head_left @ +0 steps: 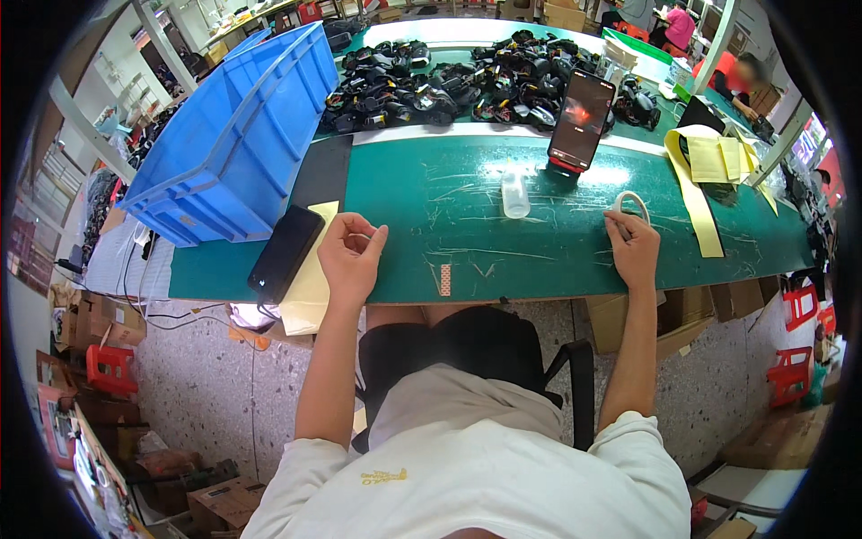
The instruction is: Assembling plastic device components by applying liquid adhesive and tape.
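My left hand (349,260) is raised over the table's near edge with its fingers curled in toward the thumb. Whatever it may hold is too small or hidden to make out. At the right, my right hand (636,251) has its fingers closed at the near side of a pale ring-shaped roll of tape (637,199). Between the hands, near the front edge, lies a small strip of pinkish labels (445,279). Farther in, a clear plastic bottle (514,195) rests on the green table mat (404,207). Beside my left hand lies a black flat device (287,253) on yellow paper (312,286).
A large blue crate (229,153) stands tilted at the left. Dark bagged parts (395,90) are piled along the back. A lit phone (582,121) stands upright on a stand. Yellow sheets (700,189) hang over the right side. People (738,76) work at the far right.
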### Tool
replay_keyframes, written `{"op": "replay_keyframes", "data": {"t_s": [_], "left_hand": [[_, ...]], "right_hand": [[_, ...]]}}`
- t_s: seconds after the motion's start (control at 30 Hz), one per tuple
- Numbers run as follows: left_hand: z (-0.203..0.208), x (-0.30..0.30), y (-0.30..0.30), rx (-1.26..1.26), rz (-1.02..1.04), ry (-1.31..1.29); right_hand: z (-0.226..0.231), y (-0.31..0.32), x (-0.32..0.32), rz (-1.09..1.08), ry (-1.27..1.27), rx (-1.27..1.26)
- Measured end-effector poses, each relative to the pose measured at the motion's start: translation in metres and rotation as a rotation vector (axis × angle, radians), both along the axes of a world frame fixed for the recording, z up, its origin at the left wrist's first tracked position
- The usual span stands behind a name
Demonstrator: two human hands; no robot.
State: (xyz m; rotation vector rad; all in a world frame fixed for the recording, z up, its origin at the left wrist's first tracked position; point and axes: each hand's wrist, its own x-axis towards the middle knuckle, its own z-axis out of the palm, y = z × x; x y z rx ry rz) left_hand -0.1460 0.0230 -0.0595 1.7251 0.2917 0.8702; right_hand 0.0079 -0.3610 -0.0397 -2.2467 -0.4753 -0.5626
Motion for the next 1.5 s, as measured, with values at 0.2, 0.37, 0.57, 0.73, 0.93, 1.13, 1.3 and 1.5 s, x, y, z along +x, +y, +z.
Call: {"op": "replay_keyframes", "data": {"t_s": [0.2,0.37,0.57,0.73,0.93,1.13,1.3,1.5], "left_hand": [[-0.001,-0.002,-0.002,0.015,-0.005,0.024],[-0.002,-0.003,0.000,-0.007,-0.047,0.014],[-0.006,-0.009,0.001,0.035,-0.081,0.017],[0.002,-0.008,0.002,0.013,-0.070,0.037],[-0.001,-0.009,0.005,-0.007,-0.061,0.043],[0.003,-0.011,0.002,-0.047,-0.069,0.037],[0.000,-0.011,0.002,-0.065,-0.098,0.037],[0.038,0.007,-0.015,0.299,-0.143,0.023]], "right_hand": [[-0.003,-0.002,-0.002,0.004,-0.003,0.008],[-0.005,-0.004,0.000,0.011,-0.047,-0.005],[-0.005,-0.001,-0.003,0.016,-0.041,0.004],[-0.003,0.000,-0.001,0.030,-0.038,0.011],[-0.005,-0.001,0.002,0.050,-0.065,0.003],[-0.002,0.000,-0.001,0.039,-0.040,-0.014],[-0.002,0.003,0.001,0.014,-0.042,-0.034],[0.001,0.009,0.003,0.018,-0.030,-0.084]]}}
